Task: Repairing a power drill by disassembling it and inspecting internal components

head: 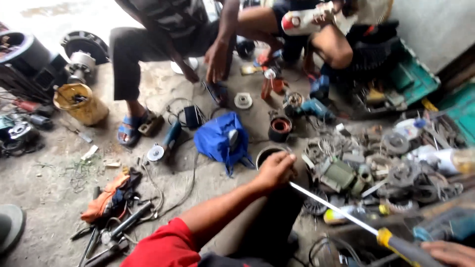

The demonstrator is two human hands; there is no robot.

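Left hand: fingers curled shut over the top of a dark cylindrical motor housing, knuckles up, arm in a red sleeve. Right hand: fingers wrapped on the yellow-and-grey handle of a long screwdriver at the lower right edge; its steel shaft runs up-left, tip meeting the housing just under the left fingers. Just beyond the housing, a metal ring on the concrete floor, then a blue cloth bag. Right of it, a heap of motor parts. Far side: another person squatting, hand hanging down.
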